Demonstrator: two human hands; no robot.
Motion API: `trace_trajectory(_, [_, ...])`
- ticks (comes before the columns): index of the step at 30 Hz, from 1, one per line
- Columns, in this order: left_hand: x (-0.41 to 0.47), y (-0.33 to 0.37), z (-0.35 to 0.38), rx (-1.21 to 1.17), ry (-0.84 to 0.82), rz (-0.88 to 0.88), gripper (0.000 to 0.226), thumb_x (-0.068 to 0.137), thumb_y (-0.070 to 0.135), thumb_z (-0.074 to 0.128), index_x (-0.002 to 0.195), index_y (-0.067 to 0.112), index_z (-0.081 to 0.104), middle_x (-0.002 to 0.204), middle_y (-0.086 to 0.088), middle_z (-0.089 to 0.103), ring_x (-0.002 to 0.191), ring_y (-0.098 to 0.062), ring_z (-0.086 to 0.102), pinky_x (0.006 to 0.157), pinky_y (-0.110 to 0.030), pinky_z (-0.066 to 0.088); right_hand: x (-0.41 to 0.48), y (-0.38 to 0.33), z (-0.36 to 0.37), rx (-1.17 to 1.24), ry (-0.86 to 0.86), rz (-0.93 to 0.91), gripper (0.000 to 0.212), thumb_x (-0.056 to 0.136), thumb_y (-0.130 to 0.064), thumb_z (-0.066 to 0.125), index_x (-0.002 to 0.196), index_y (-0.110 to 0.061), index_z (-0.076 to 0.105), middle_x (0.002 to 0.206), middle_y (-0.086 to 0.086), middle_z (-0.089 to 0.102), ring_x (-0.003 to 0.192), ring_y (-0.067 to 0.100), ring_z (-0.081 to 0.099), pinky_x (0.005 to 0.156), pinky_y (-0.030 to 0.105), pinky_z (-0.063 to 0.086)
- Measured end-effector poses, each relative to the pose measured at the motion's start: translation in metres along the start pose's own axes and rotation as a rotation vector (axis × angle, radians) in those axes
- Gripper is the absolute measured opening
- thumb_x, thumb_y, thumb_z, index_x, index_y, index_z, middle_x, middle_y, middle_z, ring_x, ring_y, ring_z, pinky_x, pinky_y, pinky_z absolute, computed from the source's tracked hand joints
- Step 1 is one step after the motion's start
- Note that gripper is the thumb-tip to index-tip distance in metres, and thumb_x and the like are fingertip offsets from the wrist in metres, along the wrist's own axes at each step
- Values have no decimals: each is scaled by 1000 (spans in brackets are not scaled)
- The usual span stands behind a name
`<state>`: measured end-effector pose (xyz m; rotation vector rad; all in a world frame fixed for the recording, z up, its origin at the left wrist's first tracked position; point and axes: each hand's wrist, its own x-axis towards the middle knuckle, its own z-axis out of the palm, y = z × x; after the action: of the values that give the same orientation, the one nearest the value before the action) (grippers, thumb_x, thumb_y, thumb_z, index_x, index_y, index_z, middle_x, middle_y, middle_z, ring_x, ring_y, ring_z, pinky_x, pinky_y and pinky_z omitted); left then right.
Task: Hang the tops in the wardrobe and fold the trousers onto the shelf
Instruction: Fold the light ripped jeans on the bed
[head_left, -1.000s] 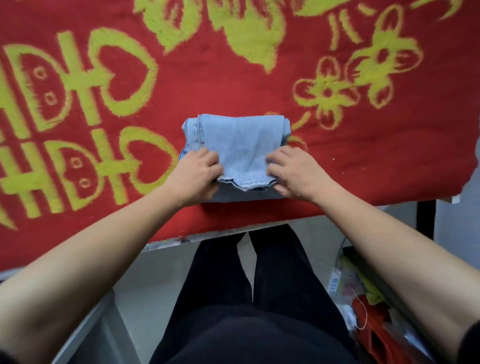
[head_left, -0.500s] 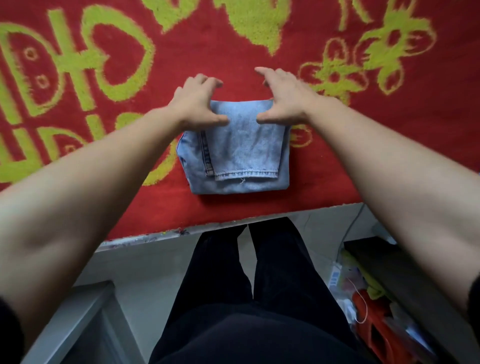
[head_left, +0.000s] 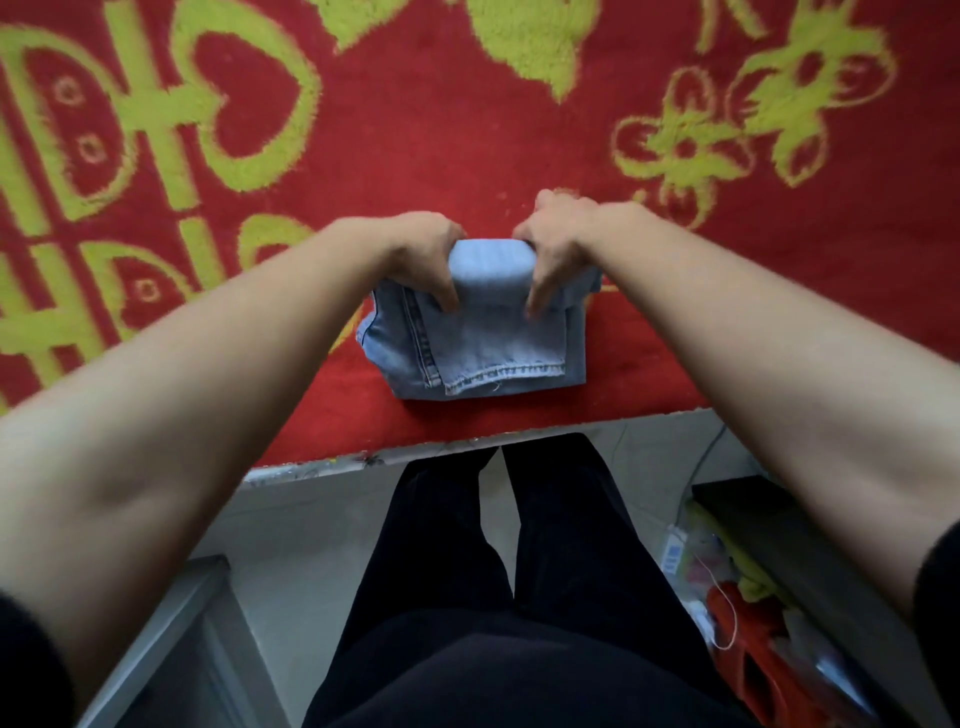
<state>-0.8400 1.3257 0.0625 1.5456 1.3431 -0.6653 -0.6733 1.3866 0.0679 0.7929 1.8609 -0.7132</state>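
Observation:
A pair of light blue jeans (head_left: 478, 353), folded into a small square bundle, lies near the front edge of a surface covered by a red blanket (head_left: 467, 145) with yellow-green patterns. My left hand (head_left: 421, 254) grips the far left part of the bundle, thumb on top. My right hand (head_left: 558, 244) grips the far right part the same way. Between them the far fold is lifted and curled toward me. The stitched hem faces me at the bundle's near edge.
Below the blanket's edge are my legs in black trousers (head_left: 498, 571) on a pale floor. A grey unit (head_left: 171, 649) stands at lower left. At lower right a dark shelf (head_left: 779, 545) holds a red object (head_left: 753, 649) and clutter.
Both hands went from the near edge of the jeans to the far edge, closed on it, and now pull that fold up and back toward me.

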Motion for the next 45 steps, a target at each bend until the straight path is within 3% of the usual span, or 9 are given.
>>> trace_trajectory(3, [-15,5,9,23,139,-24,32,70,15,65,102,17,63,94,-9,66,85,-32,62,65,-32,45,-16,-7,17,13,207,-3,53,70,-44,72,118,-25,61,125,12,41,120,33,40,99,44,38])
trace_trajectory(6, [-41,10,5,27,319,-17,41,70,9,57,110,18,62,97,-10,62,94,-37,61,67,-35,46,-45,-15,10,172,323,4,36,74,-24,64,110,-19,60,125,8,48,114,31,53,85,39,49])
trace_trajectory(9, [-84,11,-19,23,498,-34,42,73,18,61,114,23,59,99,-7,54,96,-35,55,76,-42,50,-87,-23,-20,81,546,42,30,77,-18,61,107,-17,56,109,8,61,101,34,62,68,34,42])
trace_trajectory(16, [-228,20,-125,176,1108,-98,55,74,21,76,127,17,59,103,-13,59,96,-38,54,70,-43,44,-229,-63,-136,2,1049,84,53,82,-44,71,126,-24,51,110,3,63,101,30,63,74,38,48])
trace_trajectory(24, [-423,45,-176,179,1474,-241,57,63,38,82,117,26,67,103,-10,51,95,-34,48,69,-41,48,-395,-128,-221,-183,1392,-75,72,68,-80,61,113,-24,59,100,1,66,92,28,66,71,37,50])
trace_trajectory(29, [-498,62,-139,120,1552,-414,54,67,38,77,119,29,64,117,-6,52,101,-30,52,76,-43,51,-448,-166,-220,-299,1480,-261,73,68,-80,57,117,-26,58,105,0,65,95,26,66,73,36,50])
trace_trajectory(34, [-557,73,-57,44,1490,-680,61,65,44,80,122,32,59,121,3,53,105,-24,56,72,-37,50,-462,-224,-192,-401,1413,-534,72,67,-73,59,123,-27,55,110,-2,64,101,24,64,77,36,50])
trace_trajectory(39, [-640,88,56,-98,1362,-1015,64,63,43,79,122,32,55,118,4,54,107,-23,57,74,-38,53,-482,-329,-142,-498,1356,-832,54,74,-39,64,126,-30,52,112,-4,64,103,23,64,77,35,52])
trace_trajectory(45, [-761,132,209,-196,1354,-1397,57,73,26,70,128,31,53,124,3,54,111,-26,58,79,-38,51,-558,-469,-42,-625,1295,-1206,55,75,-37,67,127,-30,51,115,-4,64,107,24,64,75,34,47])
